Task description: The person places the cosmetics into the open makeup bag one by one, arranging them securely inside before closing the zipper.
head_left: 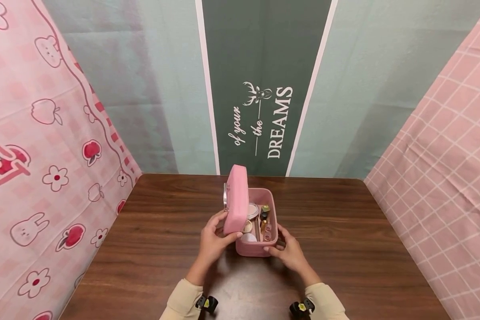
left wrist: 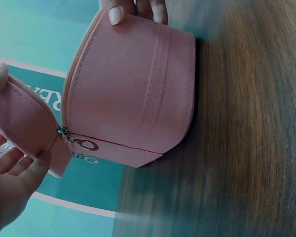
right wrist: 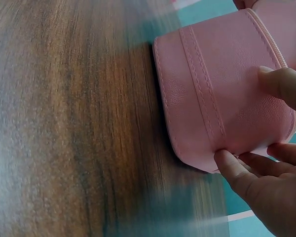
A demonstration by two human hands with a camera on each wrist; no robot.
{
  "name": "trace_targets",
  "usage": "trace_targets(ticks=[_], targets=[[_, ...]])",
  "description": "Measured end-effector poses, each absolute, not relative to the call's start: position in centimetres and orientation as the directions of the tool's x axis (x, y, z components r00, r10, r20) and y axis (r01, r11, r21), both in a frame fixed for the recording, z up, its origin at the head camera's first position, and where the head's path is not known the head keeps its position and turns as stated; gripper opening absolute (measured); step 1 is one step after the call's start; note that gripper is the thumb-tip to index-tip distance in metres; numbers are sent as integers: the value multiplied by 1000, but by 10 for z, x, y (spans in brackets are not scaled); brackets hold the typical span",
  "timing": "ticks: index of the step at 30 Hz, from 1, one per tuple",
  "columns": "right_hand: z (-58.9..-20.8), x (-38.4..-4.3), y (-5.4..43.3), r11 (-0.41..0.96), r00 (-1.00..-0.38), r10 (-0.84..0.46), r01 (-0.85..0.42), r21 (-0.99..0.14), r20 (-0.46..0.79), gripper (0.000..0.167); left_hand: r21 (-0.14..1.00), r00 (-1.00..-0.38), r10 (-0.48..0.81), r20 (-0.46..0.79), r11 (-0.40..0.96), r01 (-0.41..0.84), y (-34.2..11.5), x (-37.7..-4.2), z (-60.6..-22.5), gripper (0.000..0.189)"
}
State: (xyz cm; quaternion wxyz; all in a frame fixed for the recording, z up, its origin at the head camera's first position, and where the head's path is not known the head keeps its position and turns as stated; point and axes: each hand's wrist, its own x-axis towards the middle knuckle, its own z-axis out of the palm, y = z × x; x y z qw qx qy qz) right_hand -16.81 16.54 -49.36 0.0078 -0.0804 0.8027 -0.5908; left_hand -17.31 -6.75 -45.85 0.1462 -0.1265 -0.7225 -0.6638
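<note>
A pink zip-up makeup case (head_left: 254,251) stands upright on the table with its lid (head_left: 238,198) raised and tilted to the left. My left hand (head_left: 214,243) holds the lid by its near end, thumb on one side and fingers on the other. At the near right corner of the case, my right hand (head_left: 291,255) grips the body, its thumb on the front wall and fingers along the side. Inside lie a round compact (head_left: 253,210), small gold and dark items (head_left: 265,214) and other cosmetics, partly hidden by the lid. Two metal zip pulls (left wrist: 87,144) hang at the hinge-side corner.
The brown wood-grain table (head_left: 336,231) surrounds the case. Behind it hangs a green curtain (head_left: 268,44) with printed lettering. Pink patterned cloths (head_left: 44,186) stand along the left and right sides. A silver handle (head_left: 225,196) sticks out from the lid.
</note>
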Motion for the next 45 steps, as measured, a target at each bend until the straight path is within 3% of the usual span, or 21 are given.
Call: trace_targets(ticks=[10,21,28,45], targets=[[-495,-169,166,260,-986,-140,-126,-957,92,72,697,-762,49,646,370,615,-63,-193,-495,63],[-526,-179,171,231,-990,-112,-104,-967,80,77,560,-687,159,710,465,686,-52,-195,-499,54],[-527,-179,169,249,-992,-109,-90,-964,64,77,464,-605,200,771,474,748,-48,-199,-504,51],[-530,-180,170,249,-993,-92,-96,-964,75,72,442,-597,274,754,461,769,-48,-200,-506,45]])
